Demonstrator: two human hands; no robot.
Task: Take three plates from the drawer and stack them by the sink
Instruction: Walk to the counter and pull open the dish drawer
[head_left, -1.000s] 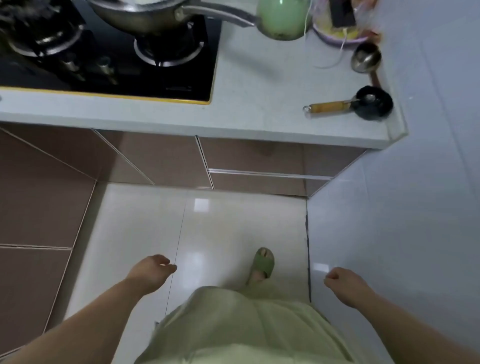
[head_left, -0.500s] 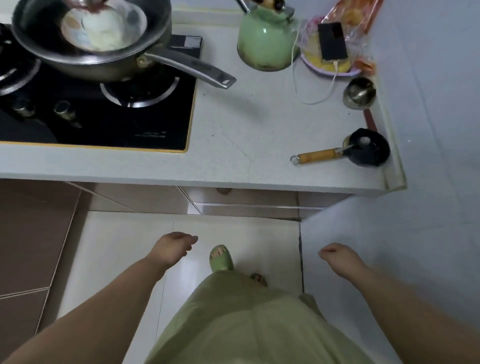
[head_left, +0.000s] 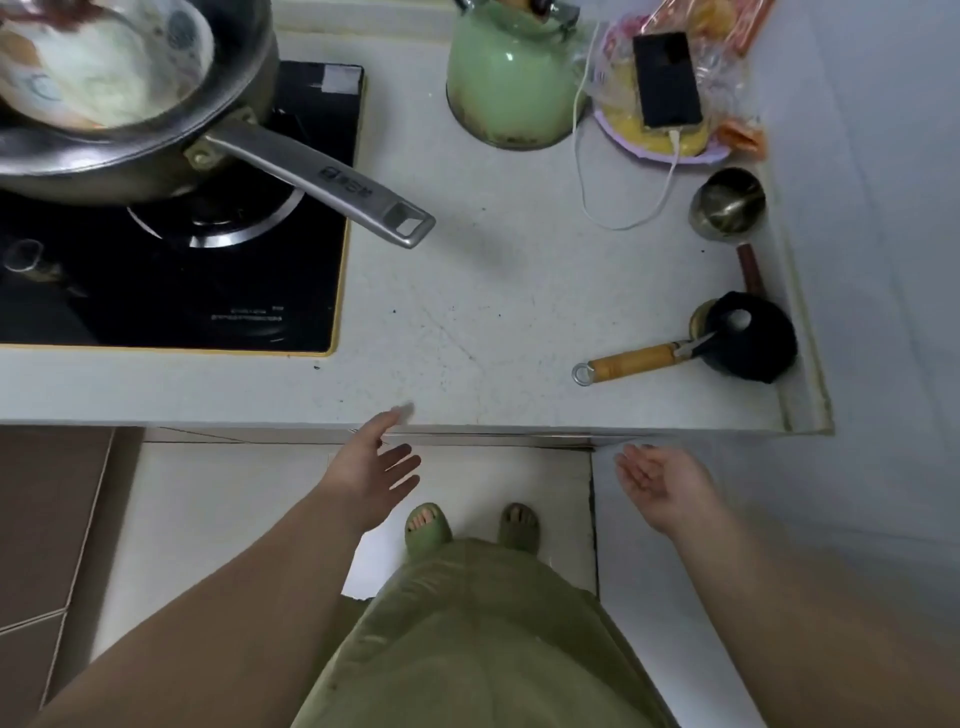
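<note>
I stand close to a pale counter (head_left: 467, 322). Its front edge hides the drawer fronts below; only a thin metal strip (head_left: 493, 440) shows under the lip. My left hand (head_left: 371, 465) is open, fingers spread, its fingertips at the counter's front edge. My right hand (head_left: 660, 483) is open too, palm turned up, just below the edge near the right wall. Neither hand holds anything. No plates and no sink are in view.
A steel pan (head_left: 135, 104) with a long handle (head_left: 322, 182) sits on the black hob (head_left: 208, 291). A green kettle (head_left: 506, 83), a phone on a cable (head_left: 667, 78), a metal cup (head_left: 727, 202) and a wooden-handled black scrubber (head_left: 748, 338) stand on the counter. A tiled wall (head_left: 883, 260) closes the right side.
I have stepped closer, so the drawer fronts slid out of sight under the counter. Both hands rose toward the counter edge and opened from loose curls.
</note>
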